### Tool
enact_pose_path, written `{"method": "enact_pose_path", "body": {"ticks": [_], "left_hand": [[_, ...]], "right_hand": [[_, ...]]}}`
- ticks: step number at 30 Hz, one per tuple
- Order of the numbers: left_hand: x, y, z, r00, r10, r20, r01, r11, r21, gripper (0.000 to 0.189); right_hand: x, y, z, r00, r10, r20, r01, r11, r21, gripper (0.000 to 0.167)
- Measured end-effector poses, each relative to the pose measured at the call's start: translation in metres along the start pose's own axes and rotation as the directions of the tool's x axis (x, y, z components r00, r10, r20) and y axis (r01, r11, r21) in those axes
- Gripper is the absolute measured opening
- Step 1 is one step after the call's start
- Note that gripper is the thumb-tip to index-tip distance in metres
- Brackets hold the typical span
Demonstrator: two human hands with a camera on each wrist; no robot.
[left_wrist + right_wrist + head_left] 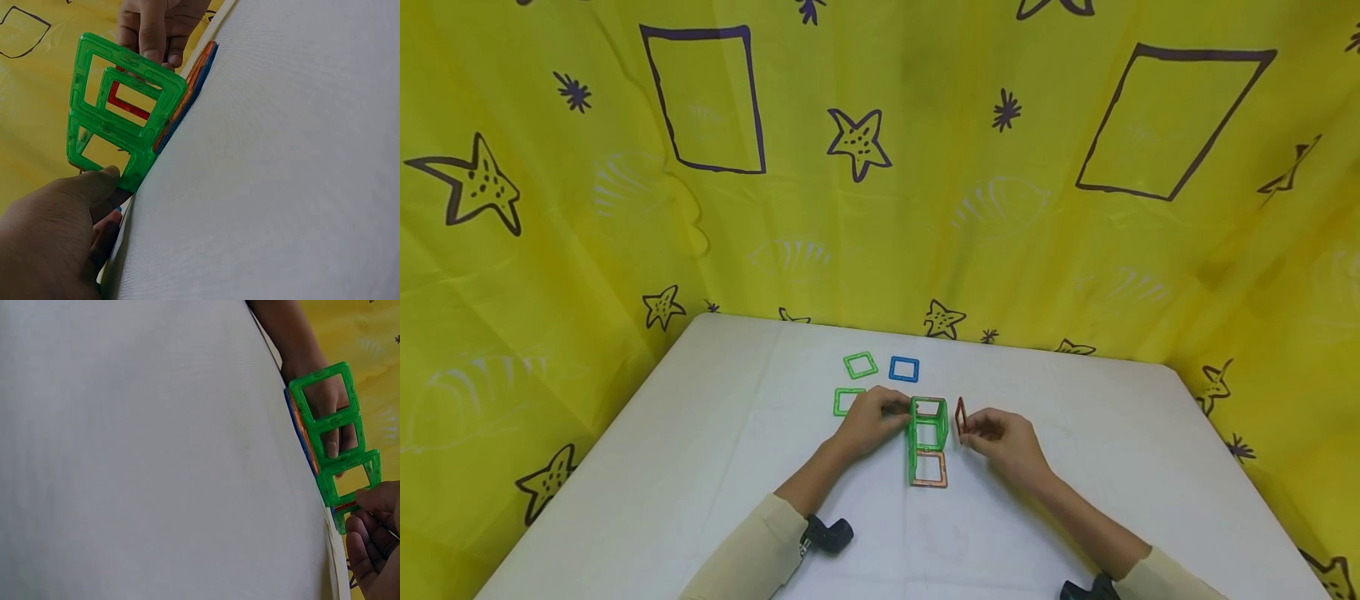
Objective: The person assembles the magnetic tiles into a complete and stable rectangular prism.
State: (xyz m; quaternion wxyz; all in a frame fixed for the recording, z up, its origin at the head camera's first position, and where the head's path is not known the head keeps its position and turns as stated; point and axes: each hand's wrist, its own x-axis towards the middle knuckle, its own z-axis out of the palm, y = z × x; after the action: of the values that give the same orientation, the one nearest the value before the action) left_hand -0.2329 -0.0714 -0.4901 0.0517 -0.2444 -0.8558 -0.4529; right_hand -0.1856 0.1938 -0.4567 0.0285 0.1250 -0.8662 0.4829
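Note:
A box-like build of green magnetic tiles (912,458) stands on the table, with an orange square tile (929,483) lying flat at its near end. My left hand (867,419) is at the build's far left side; its thumb lies on a green tile (128,178) in the left wrist view, fingers partly hidden behind. To the right of the build, my right hand (1007,442) pinches a red square tile (961,405) upright between thumb and fingers, a small gap away in the head view. A blue edge (201,84) shows beneath the orange tile in the left wrist view.
Behind the build, a blue square tile (904,380) and a green square tile (864,375) lie on the white table (760,433). Another green tile (837,403) is partly covered by my left hand. A yellow patterned curtain (917,225) surrounds the table's far and side edges.

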Motion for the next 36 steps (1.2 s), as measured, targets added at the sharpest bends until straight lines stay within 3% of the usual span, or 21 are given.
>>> {"method": "enact_pose_path", "body": {"ticks": [36], "left_hand": [[0.001,-0.002,0.001,1.000,-0.012,0.004,0.011,1.000,0.014,0.024]], "right_hand": [[-0.030,-0.007,0.011,0.999,-0.022,0.044,0.018,0.996,0.089,0.014]]}}
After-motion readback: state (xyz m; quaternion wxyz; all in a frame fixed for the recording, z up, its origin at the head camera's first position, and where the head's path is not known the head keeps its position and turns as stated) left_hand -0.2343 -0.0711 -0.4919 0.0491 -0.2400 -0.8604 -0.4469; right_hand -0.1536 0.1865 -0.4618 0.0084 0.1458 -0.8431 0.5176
